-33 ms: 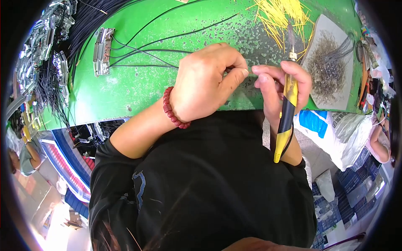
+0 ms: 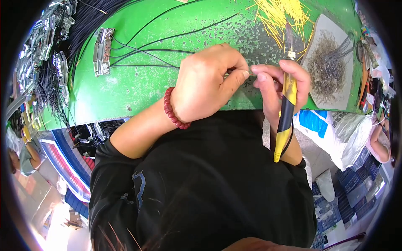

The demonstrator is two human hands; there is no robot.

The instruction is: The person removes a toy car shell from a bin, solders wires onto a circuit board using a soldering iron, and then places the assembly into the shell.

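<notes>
Green bench point(image 2: 138, 83), scuffed. White sack with a blue panel point(image 2: 320, 123) sits off its right edge, below a grey board of wire scraps point(image 2: 324, 69). Yellow wire offcuts point(image 2: 280, 14) lie top centre; black cables point(image 2: 159, 52) run from a metal clamp point(image 2: 101, 50) at left. My left hand point(image 2: 205, 83) pinches a thin wire end point(image 2: 251, 72) against my right hand point(image 2: 276, 79), whose grip is also closed round a yellow-black tool point(image 2: 286, 121), above the bench's near edge.

Single head-worn fisheye view, looking steeply down from close above, green workbench point(image 2: 138, 83) at far side, person's own black-clad torso near, edges curving toward rim
</notes>
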